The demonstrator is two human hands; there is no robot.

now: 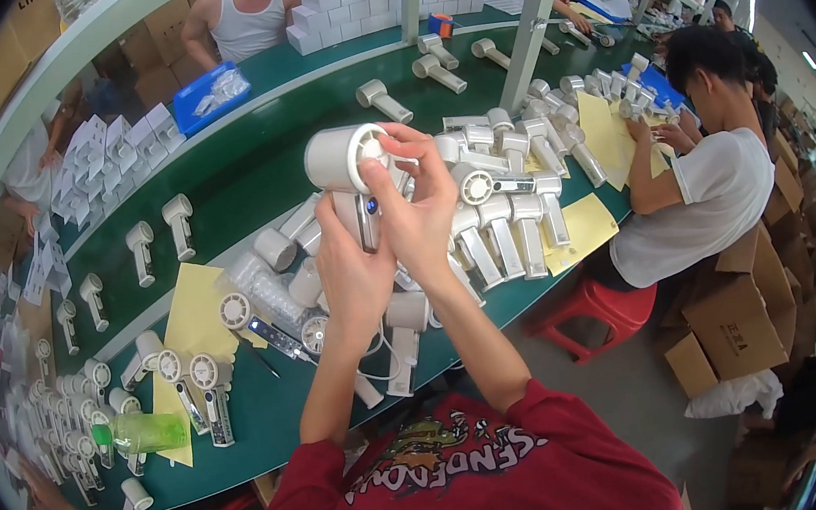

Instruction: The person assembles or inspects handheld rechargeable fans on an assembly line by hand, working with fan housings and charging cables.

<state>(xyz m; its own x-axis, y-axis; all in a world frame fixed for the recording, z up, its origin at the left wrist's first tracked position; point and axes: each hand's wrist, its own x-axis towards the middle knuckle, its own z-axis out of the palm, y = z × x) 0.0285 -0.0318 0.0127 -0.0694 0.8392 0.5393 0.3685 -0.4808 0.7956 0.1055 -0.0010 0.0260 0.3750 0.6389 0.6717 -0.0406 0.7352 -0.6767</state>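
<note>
Up above the green table (273, 437), the white fan (332, 163) is in both hands: left hand (353, 266) clasped around the handle, right hand (422, 203) gripping the round head, thumb at its grille. More fans (498, 235) crowd just beyond, yellow paper (197, 304) lies left, a green bottle (151, 431) farther over.

A handheld fan (330, 163) of smooth, softly glossy white plastic; its handle strip (371, 229) is shiny, perhaps metal, though too small to tell. Below the fan: a matt red cloth shirt (583, 462). Lower left of it: dull yellow paper (190, 305), crinkled clear plastic wrap (266, 286), a glossy translucent green plastic bottle (151, 431). Lower right: a smooth red plastic stool (601, 314), a matt cardboard carton (734, 334).
</note>
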